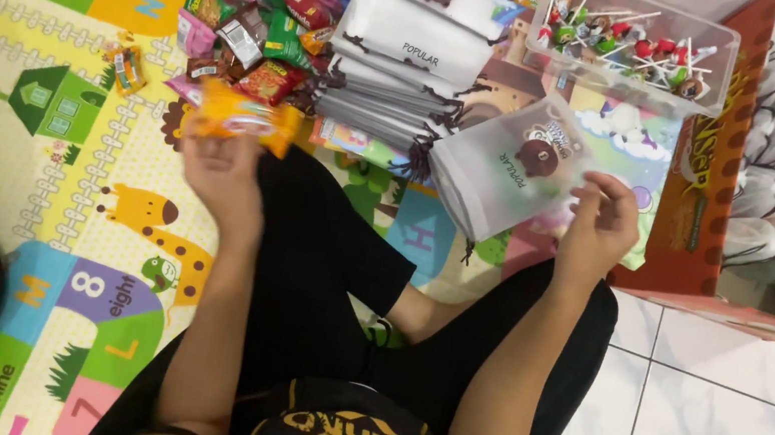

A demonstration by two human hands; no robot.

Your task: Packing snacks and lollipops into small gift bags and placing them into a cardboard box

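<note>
— What did the hands hold?
— The left hand (225,167) gripped an orange snack packet (245,119) just left of the bag stack (396,87); the right hand (601,222) pinched a grey drawstring bag (505,169) right of it.

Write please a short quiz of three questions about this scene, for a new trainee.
1. True or false: the left hand holds an orange snack packet.
2. What does the right hand hold? A) a lollipop B) a grey drawstring pouch C) a cardboard box
3. The lollipops lie in a clear plastic ____.

Key: 1 true; 2 B; 3 box.
</note>
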